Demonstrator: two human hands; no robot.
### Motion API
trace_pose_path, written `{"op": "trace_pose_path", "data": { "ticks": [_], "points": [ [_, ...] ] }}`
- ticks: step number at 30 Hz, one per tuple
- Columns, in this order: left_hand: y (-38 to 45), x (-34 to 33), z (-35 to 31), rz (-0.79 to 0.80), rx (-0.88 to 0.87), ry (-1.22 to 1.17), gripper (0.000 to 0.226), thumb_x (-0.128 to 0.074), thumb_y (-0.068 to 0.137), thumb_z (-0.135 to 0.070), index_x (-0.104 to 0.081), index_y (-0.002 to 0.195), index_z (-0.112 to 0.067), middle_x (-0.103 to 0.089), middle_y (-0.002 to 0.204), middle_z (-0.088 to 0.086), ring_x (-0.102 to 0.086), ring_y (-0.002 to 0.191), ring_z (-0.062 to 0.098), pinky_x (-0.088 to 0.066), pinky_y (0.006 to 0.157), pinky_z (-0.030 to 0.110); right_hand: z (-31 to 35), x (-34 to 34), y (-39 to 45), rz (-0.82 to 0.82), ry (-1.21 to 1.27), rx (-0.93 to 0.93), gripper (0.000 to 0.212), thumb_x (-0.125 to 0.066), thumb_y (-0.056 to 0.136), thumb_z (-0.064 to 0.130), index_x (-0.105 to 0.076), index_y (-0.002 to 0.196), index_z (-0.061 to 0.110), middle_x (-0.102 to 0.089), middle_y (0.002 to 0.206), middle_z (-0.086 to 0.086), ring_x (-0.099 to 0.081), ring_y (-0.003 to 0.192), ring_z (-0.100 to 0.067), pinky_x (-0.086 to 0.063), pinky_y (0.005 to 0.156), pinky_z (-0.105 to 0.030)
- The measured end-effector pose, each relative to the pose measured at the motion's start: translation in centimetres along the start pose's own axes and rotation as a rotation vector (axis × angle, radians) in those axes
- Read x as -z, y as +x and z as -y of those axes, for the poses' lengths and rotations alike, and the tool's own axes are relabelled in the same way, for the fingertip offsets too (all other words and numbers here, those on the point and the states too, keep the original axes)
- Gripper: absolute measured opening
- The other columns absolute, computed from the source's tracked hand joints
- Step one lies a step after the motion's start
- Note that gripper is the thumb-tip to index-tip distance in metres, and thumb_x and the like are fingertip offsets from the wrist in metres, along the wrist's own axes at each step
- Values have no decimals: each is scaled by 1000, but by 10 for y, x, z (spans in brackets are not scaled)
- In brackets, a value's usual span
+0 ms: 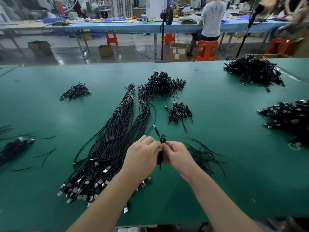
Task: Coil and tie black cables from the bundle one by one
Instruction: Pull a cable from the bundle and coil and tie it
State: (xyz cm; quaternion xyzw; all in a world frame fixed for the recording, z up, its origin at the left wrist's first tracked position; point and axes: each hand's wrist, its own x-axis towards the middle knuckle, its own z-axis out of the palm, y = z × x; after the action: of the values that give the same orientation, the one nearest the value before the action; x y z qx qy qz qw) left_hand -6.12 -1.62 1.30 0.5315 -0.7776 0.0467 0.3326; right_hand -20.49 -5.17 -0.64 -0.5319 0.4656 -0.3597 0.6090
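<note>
Blk cables [117,131] glossy plastic, metal plugs; table [234,164] matt green.

two hands: left [143,152], right [179,155], with one coiled cable [160,153] between them. two long bundles of uncoiled cables [117,131] [143,108] on one green table [217,181]. six heaps of tied cables [75,92] [163,85] [179,112] [254,72] [289,115] [11,148]. one pile of loose ties [204,154]. one seated person [211,19]. orange stools: at least four.
</note>
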Motion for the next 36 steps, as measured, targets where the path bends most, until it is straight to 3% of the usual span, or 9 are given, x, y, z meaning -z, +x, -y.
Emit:
{"op": "trace_pose_path", "data": {
  "ticks": [4, 11, 15, 18, 21, 24, 28, 32, 36],
  "points": [
    [2, -2, -11, -53, 163, -19, 7, -70, 89, -8, -72, 84, -11, -67, 80, -1, -62, 76, 22, -53, 60, 35, -4, -12, -2, -163, 1, 132, 23, -47, 105, 11, -67, 95, 1, -73, 93, -18, -71, 91, -33, -58, 88, -49],
    [10, 3, -17, -21, 533, -208, 7, -66, 94, -20, -73, 94, -21, -67, 86, -12, -62, 75, 8, -52, 69, 31, -2, -14, -7, -205, -97, 343, 20, -49, 104, 10, -67, 104, 17, -74, 94, 4, -69, 92, -15, -56, 87, -32],
    [18, 9, -16, 58, 694, -446, 7, -73, 90, -21, -75, 85, -26, -67, 69, -15, -56, 59, -6, -40, 58, 12, 0, -13, -11, -277, -273, 464, 19, -51, 103, 12, -68, 110, 16, -74, 94, 12, -68, 85, -4, -53, 76, -18],
    [23, 13, -10, 175, 932, -799, 15, -73, 91, -16, -72, 76, -18, -65, 62, -5, -54, 51, 5, -41, 51, 19, 1, -10, -15, -279, -384, 571, 23, -49, 103, 11, -66, 118, 7, -74, 98, 4, -68, 88, -1, -51, 78, -14],
    [22, 14, -8, 284, 1124, -1309, 15, -63, 96, -8, -65, 82, -9, -56, 64, -2, -30, 39, 4, -22, 34, 18, -1, -8, -18, -310, -463, 704, 29, -46, 103, 15, -64, 124, 5, -72, 100, 2, -66, 88, 3, -49, 79, -10],
    [18, 8, -7, 264, 1155, -1362, 17, -61, 97, -5, -65, 80, -10, -56, 66, -1, -28, 40, 4, -21, 34, 18, -3, -6, -17, -284, -472, 705, 30, -49, 103, 15, -63, 129, 10, -73, 110, 1, -68, 98, -5, -54, 86, -19],
    [13, 5, 1, 62, 1001, -868, 16, -68, 94, -9, -70, 78, -12, -59, 63, -4, -38, 48, 8, -31, 42, 18, 0, 3, -9, -148, -461, 487, 36, -51, 101, 8, -61, 134, 18, -67, 123, 10, -64, 101, 5, -51, 90, -15],
    [5, 7, 1, -49, 407, -222, 6, -68, 93, -9, -69, 88, -12, -65, 80, -8, -56, 65, 4, -49, 60, 21, 17, 15, 2, 60, -45, -182, 38, -43, 106, 35, -71, 108, 9, -76, 96, -6, -69, 78, -22, -57, 72, -33],
    [1, 2, -2, -102, 64, 8, 9, -73, 87, -4, -68, 84, -11, -63, 82, -4, -59, 68, 16, -51, 52, 32, 22, 19, 4, 189, 99, -199, 31, -56, 100, 35, -75, 99, 10, -73, 87, -5, -66, 73, -13, -55, 71, -27]
  ]
}}
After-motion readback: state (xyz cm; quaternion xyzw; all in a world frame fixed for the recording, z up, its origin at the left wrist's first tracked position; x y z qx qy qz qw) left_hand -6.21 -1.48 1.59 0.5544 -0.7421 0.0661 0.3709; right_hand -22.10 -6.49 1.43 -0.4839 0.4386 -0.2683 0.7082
